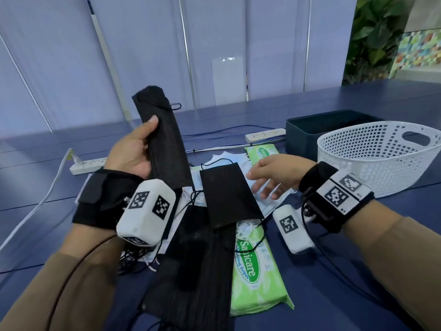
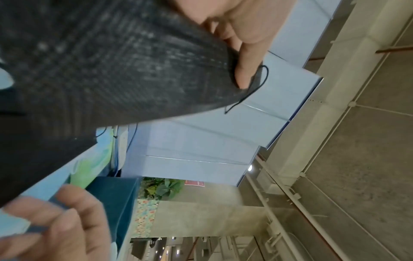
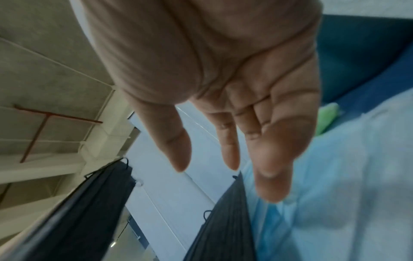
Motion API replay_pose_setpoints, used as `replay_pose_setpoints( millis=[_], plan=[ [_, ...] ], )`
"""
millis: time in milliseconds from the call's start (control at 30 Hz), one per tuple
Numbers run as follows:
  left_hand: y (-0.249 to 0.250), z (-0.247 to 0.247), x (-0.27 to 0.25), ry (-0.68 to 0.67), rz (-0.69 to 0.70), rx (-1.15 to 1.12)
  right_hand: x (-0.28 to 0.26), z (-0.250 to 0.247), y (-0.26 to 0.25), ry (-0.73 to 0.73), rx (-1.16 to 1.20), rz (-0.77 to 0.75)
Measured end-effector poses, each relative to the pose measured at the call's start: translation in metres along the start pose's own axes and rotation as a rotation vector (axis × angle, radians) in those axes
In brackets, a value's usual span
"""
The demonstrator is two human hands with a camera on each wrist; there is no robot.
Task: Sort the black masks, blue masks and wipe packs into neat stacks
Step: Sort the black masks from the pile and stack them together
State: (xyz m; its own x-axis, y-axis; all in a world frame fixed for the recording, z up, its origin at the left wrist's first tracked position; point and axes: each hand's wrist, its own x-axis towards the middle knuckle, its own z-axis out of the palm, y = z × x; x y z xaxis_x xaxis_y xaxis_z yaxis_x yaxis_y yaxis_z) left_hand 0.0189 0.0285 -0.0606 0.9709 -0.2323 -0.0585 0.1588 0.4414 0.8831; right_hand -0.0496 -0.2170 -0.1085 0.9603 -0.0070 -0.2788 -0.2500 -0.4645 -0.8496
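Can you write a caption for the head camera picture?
Left hand lifts black masks while the open right hand reaches for blue masks.

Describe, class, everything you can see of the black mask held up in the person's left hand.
The black mask is a flat, pleated rectangle of dull, fabric-like material, held raised above the blue table with its long side steeply upright and leaning a little to the left. The left hand grips it along one long edge, thumb across the front. A thin black ear loop pokes out near the top right. The mask looks unfolded and unworn. Its lower end hangs just above the mixed pile, apparently without touching it.
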Motion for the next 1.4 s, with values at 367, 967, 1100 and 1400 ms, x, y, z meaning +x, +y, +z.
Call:
replay_pose_setpoints(
  millis=[367, 967, 1100, 1400],
  plan=[
    [-0.03, 0.031, -0.018, -0.19, -0.224, 0.014, 0.015, 0.02, 0.012, -0.069, 0.066, 0.106],
    [-0.045, 0.023, -0.007, -0.244, -0.233, -0.058, -0.015, 0.027, -0.021, -0.192, 0.631, -0.365],
    [-0.027, 0.019, -0.007, -0.184, -0.089, 0.024, -0.022, 0.032, -0.024, -0.089, 0.331, -0.311],
    [0.021, -0.017, 0.003, 0.025, 0.302, 0.236, -0.015, 0.048, -0.014, -0.122, -0.596, -0.099]
  ],
)
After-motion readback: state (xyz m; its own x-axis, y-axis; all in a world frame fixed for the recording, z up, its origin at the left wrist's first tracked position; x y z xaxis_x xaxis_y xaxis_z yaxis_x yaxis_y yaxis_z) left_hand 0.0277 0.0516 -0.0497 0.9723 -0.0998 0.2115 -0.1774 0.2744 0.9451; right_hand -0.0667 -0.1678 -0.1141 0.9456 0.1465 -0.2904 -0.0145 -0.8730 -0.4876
